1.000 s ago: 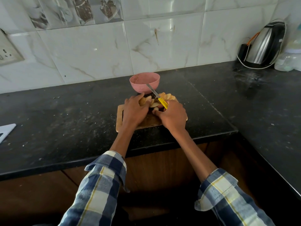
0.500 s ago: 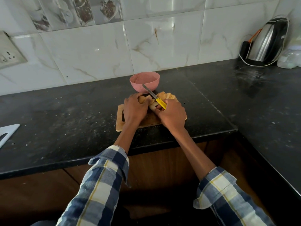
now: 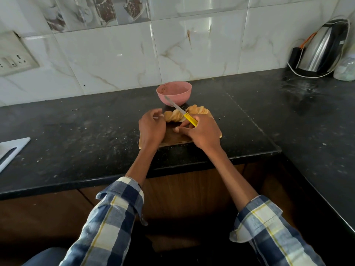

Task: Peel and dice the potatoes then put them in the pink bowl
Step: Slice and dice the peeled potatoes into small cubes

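Note:
Sliced potato pieces lie in a row along the far edge of a wooden cutting board, with more slices to the right. My right hand grips a yellow-handled knife whose blade points up-left over the slices toward the pink bowl. The bowl stands just behind the board and looks empty. My left hand hovers at the left end of the slices with fingers loosely curled, holding nothing.
The board sits near the front edge of a black countertop. A steel kettle with its cord stands in the far right corner beside a plastic bag. A white board lies at the left edge.
My left hand has lifted off the potato slices and drawn slightly left. The knife blade has swung further left over the slices.

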The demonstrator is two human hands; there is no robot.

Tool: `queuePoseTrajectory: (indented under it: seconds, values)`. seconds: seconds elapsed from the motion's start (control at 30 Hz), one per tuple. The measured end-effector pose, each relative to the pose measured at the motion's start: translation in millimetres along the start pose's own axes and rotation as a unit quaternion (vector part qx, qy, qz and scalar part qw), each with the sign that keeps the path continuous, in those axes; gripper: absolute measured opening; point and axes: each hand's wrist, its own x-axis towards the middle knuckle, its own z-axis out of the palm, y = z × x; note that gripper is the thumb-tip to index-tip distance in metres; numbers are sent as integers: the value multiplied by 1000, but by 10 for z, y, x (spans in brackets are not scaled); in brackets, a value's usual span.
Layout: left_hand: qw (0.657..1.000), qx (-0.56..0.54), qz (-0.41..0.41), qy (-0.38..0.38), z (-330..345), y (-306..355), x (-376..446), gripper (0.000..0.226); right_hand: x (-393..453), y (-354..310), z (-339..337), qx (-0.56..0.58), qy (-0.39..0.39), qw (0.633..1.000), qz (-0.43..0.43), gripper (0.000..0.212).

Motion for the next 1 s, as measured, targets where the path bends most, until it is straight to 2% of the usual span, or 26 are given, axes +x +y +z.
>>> queuePoseTrajectory:
  seconds: [0.13, 0.2, 0.3, 0.37, 0.57, 0.73, 0.83, 1.0]
  values:
    - [999, 15, 39, 16, -45, -58, -69, 12, 3, -16, 10, 15, 38, 999, 2, 44]
    - [996, 23, 80, -20, -67, -65, -116, 8, -5, -43, -12, 16, 51, 999, -4, 44]
    - [977, 78, 166, -109, -101, -56, -190, 17, -19, -67, -43, 15, 52, 999, 1, 38]
    - [966, 113, 199, -122, -116, -51, -216, 20, -29, -55, -52, 14, 44, 999, -1, 33]
    - [967, 93, 200, -129, -146, -52, -240, 11, -153, -67, -84, -15, 3, 999, -30, 28]
    - [978, 29, 164, -124, -192, -101, -272, 16, -420, -87, -198, -52, 16, 996, -74, 32]
    - [983, 32, 147, -104, -202, -122, -265, 16, -511, -133, -257, -89, 17, 993, -70, 34]
    - [976, 69, 180, -103, -178, -125, -262, 14, -500, -253, -367, -103, -14, 994, -40, 27]
